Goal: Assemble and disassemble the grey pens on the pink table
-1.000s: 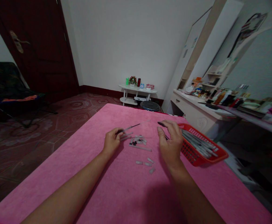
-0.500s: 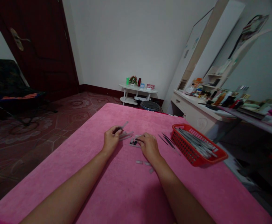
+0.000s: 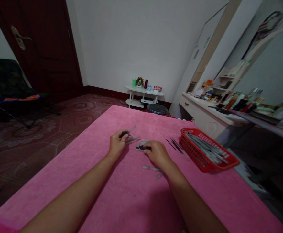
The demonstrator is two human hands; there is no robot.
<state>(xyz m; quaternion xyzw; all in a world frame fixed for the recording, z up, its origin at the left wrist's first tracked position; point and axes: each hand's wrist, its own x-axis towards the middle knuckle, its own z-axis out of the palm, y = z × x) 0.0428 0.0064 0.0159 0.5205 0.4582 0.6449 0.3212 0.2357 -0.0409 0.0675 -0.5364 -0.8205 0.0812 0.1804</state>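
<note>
My left hand [image 3: 117, 142] is closed, with fingers curled round a translucent grey strip [image 3: 132, 128] that sticks out beyond them. More pale strips [image 3: 133, 140] lie beside its fingertips; whether they are held too is hard to see. My right hand [image 3: 157, 152] pinches at a small black piece [image 3: 141, 147], partly hidden by the fingers. Beneath those fingertips is a small cluster of clear and black pieces [image 3: 138, 145], flat on the pink cloth. Short clear pieces [image 3: 146, 167] lie near my right wrist.
The pink cloth [image 3: 122, 194] covers the table. A red plastic basket [image 3: 197, 158] full of long grey sticks [image 3: 208, 147] stands at the right, with several thin black sticks [image 3: 176, 145] beside it. Beyond stand a dressing table [image 3: 204, 113] and a low white stand [image 3: 145, 92].
My right hand has shifted slightly and its fingers have drawn together over the small pieces. My left hand keeps its hold. The whole view has moved a little.
</note>
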